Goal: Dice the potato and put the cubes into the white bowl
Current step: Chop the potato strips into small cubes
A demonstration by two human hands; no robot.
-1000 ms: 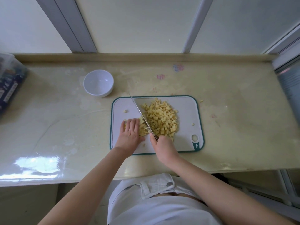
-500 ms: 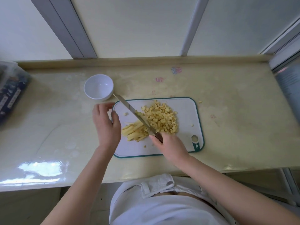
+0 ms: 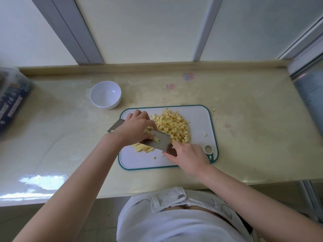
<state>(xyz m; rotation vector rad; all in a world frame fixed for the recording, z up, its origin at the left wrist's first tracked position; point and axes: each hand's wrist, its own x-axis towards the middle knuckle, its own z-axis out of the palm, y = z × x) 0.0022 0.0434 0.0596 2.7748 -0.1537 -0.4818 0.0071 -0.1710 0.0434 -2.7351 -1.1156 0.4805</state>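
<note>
On the cutting board, right hand grips cleaver, left hand clasps its blade; likely-slick potato strips need side-bunching.

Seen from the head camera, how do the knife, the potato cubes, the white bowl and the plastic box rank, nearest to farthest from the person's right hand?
1. knife: held in the right hand itself.
2. potato cubes: piled just beyond the hand.
3. white bowl: farther back, to the left.
4. plastic box: at the counter's far left edge.
</note>
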